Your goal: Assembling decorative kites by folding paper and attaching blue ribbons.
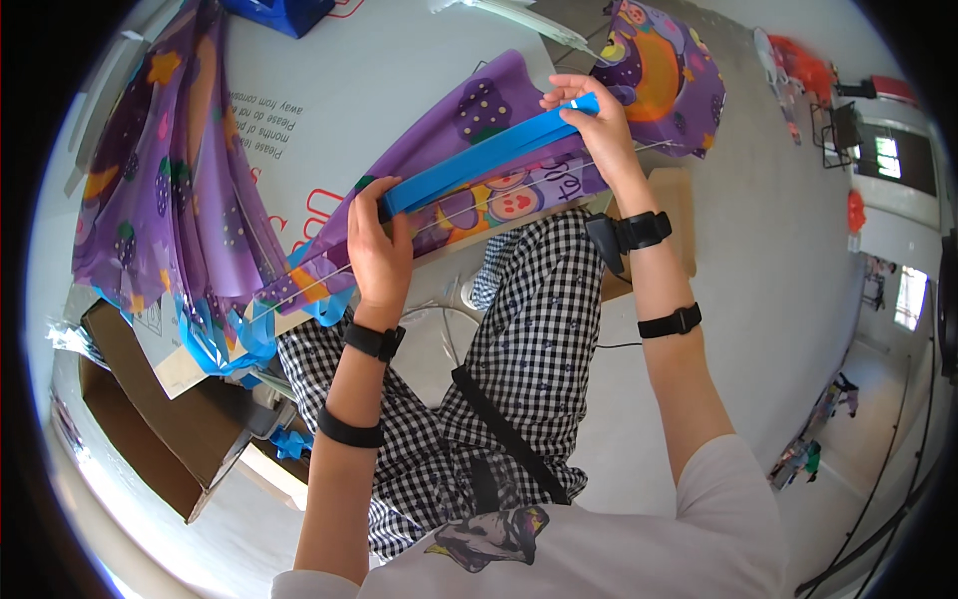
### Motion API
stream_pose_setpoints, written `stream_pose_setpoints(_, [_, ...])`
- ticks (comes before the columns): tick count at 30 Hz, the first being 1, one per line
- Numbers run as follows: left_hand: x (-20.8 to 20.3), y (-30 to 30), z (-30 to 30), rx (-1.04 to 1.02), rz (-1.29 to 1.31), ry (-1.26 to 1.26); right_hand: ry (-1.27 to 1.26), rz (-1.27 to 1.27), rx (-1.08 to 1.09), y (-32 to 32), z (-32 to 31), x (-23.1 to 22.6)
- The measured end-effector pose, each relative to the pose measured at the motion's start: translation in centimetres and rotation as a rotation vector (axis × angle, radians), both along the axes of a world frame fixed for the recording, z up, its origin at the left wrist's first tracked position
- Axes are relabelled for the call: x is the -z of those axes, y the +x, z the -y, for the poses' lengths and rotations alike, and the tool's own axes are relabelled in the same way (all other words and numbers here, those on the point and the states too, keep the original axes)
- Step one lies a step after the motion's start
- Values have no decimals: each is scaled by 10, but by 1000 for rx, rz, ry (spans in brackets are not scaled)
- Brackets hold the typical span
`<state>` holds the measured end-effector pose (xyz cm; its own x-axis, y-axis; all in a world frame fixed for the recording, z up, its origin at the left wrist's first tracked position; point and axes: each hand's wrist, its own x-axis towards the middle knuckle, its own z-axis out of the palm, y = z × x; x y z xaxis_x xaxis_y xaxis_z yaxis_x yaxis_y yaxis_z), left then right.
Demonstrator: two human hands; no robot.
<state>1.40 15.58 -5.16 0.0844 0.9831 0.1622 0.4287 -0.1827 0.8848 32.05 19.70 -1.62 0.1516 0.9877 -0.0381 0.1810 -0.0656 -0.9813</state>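
My right hand (601, 132) pinches the far right end of a flat blue strip (489, 154) between thumb and fingers, with the other fingers curled loosely. At the strip's other end, my left hand (379, 245) closes its fingers and thumb round it; part of that grip is hidden. The strip stretches slantwise between both hands, over a thin purple sheet (499, 90) printed with fruit, stars and cartoon figures. A thin pale rod or cord (469, 207) runs along the sheet's near side.
More purple sheet (165, 190) hangs in folds at the left, with loose blue ribbon loops (215, 344) below. Under it lies a white printed board (329, 70). An open cardboard box (160, 409) stands lower left. Thin white sticks (534, 22) lie at the top.
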Motion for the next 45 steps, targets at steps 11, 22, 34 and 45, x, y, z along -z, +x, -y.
stream_pose_setpoints(11, [0,-4,-2,92,-147,156,433,1120,-312,-28,16,-8])
stream_pose_setpoints(22, [-12,-1,-3,107,-170,141,450,1007,-457,-52,29,13])
stream_pose_setpoints(34, [-20,-9,-2,257,-513,369,518,1058,-441,-51,29,15])
stream_pose_setpoints(45, [-30,-15,12,460,-826,319,455,1105,-612,-45,33,0])
